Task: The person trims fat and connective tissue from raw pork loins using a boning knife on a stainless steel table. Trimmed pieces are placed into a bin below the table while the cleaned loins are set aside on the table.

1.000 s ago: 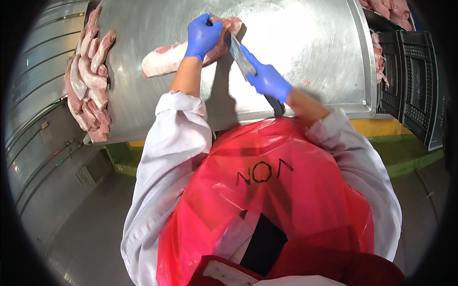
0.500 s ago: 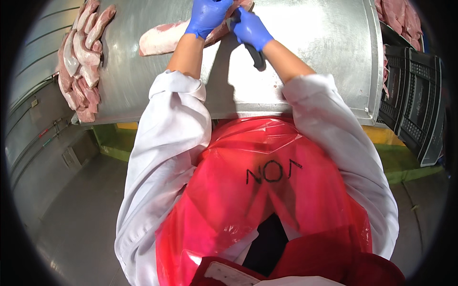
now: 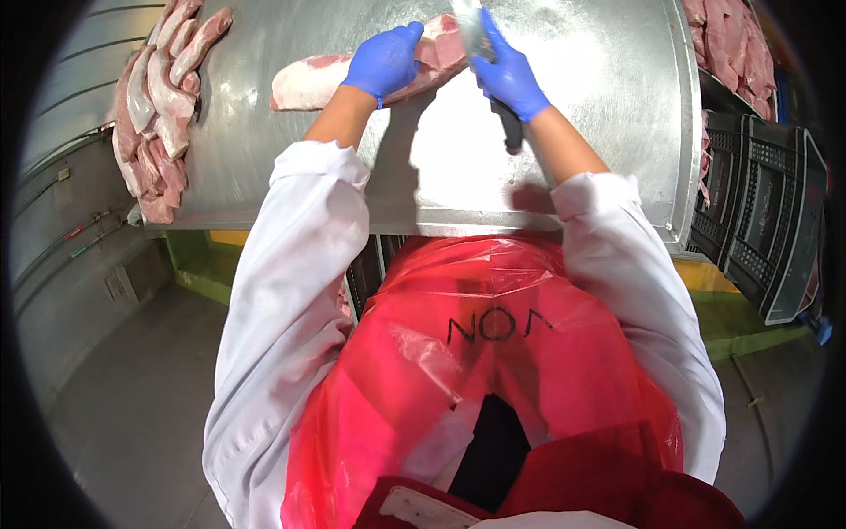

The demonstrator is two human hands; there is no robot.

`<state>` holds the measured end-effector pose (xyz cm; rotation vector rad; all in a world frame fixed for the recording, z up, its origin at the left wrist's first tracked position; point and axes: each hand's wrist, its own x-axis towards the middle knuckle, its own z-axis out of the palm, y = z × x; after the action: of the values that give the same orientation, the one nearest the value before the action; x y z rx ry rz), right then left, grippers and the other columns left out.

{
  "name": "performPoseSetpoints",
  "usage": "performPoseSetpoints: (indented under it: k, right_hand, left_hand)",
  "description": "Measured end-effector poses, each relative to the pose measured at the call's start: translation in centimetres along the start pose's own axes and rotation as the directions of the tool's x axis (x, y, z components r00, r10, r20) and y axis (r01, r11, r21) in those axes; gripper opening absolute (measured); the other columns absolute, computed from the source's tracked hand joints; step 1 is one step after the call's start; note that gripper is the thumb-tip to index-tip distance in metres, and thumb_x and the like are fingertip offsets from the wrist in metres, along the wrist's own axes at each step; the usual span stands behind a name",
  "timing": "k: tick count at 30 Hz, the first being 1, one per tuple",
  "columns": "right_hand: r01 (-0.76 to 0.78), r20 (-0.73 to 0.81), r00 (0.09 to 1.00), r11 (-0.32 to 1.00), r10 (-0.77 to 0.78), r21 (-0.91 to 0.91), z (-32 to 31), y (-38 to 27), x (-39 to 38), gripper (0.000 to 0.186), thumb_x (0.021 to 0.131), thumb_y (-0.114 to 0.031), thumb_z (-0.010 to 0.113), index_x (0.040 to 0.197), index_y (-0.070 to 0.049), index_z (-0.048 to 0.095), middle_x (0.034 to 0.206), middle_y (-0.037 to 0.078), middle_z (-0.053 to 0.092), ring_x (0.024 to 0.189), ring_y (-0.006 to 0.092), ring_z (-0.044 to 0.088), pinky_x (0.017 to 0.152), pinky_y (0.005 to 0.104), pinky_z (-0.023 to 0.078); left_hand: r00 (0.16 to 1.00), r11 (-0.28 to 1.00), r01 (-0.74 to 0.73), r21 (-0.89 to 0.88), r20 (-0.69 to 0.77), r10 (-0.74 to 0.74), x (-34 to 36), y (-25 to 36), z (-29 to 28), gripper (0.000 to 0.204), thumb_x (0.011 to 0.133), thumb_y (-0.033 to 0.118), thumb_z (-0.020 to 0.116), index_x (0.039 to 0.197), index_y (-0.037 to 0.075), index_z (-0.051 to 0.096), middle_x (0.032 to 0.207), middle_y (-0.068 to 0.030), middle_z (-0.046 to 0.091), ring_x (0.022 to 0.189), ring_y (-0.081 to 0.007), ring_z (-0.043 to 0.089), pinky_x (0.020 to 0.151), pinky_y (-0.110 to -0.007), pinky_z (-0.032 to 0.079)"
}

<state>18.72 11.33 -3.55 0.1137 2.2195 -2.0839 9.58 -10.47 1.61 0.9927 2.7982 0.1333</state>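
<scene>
A long slab of pale pink meat with a whitish layer of fat point(image 3: 307, 83) lies across the metal table. My left hand point(image 3: 384, 65), in a blue glove, grips it near its right part; some fingertips are hidden behind the meat. In my blue-gloved right hand point(image 3: 514, 83) is a knife point(image 3: 472, 33), its blade pointing away from me and its black handle sticking out below my fist. The blade is slightly blurred and stands just beyond the right end of the slab. From this view I cannot tell whether it touches the meat.
Several long strips of meat point(image 3: 152, 113) are heaped along the left edge of the metal table point(image 3: 599, 97). Past its raised right edge are a dark perforated plastic crate point(image 3: 765, 207), tilted, and more pink meat point(image 3: 733, 55). The table's front edge runs close to my red apron point(image 3: 493, 282).
My right hand has moved right and toward me with the knife, away from my left hand. The blade and the meat's right end now show. The whole view has shifted slightly.
</scene>
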Motion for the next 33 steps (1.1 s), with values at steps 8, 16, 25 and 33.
performPoseSetpoints:
  k: [8,16,25,33]
  right_hand:
    - [-0.225,0.302,0.925,0.973,0.231,-0.054,3.8,-2.1,-8.2,0.081,0.093,-0.015,0.054,0.162,-0.023,0.012,0.076,0.014,0.068,0.063,0.0204,0.067,0.065,0.0372,0.057]
    - [-0.172,0.004,0.983,0.91,0.185,0.377,7.9,7.0,-3.3,0.04,0.1,-0.02,0.058,0.134,-0.001,0.05,0.118,0.015,0.061,0.107,0.0234,0.06,0.092,0.0365,0.049]
    - [-0.183,-0.005,0.982,0.963,0.188,0.2,9.8,2.3,-0.2,0.056,0.097,-0.017,0.054,0.149,-0.004,0.038,0.115,0.014,0.058,0.098,0.0215,0.055,0.085,0.0333,0.044]
    - [-0.178,-0.036,0.983,0.984,0.179,0.022,10.7,-1.7,2.2,0.067,0.088,0.002,0.052,0.151,-0.001,0.029,0.079,0.013,0.065,0.054,0.0199,0.061,0.048,0.0297,0.051]
  left_hand:
    - [0.948,0.96,0.203,-0.195,-0.205,-0.243,-0.2,5.8,-2.2,0.031,0.082,0.02,0.063,0.108,0.003,0.059,0.092,-0.0246,0.07,0.086,-0.0421,0.068,0.078,-0.049,0.055]
    - [0.762,0.927,0.184,-0.327,-0.548,-0.345,2.0,10.7,0.3,0.014,0.082,0.01,0.06,0.093,0.002,0.061,0.081,-0.0217,0.067,0.074,-0.0354,0.07,0.063,-0.046,0.056]
    - [0.808,0.922,0.177,-0.345,-0.483,-0.336,1.7,13.9,-1.3,0.012,0.084,0.016,0.061,0.088,0.006,0.065,0.077,-0.0175,0.067,0.071,-0.0284,0.07,0.057,-0.041,0.055]
    - [0.813,0.895,0.04,-0.445,-0.506,-0.287,1.7,14.6,-2.7,0.008,0.082,0.009,0.06,0.086,0.002,0.062,0.076,-0.0214,0.067,0.065,-0.0326,0.07,0.053,-0.043,0.055]
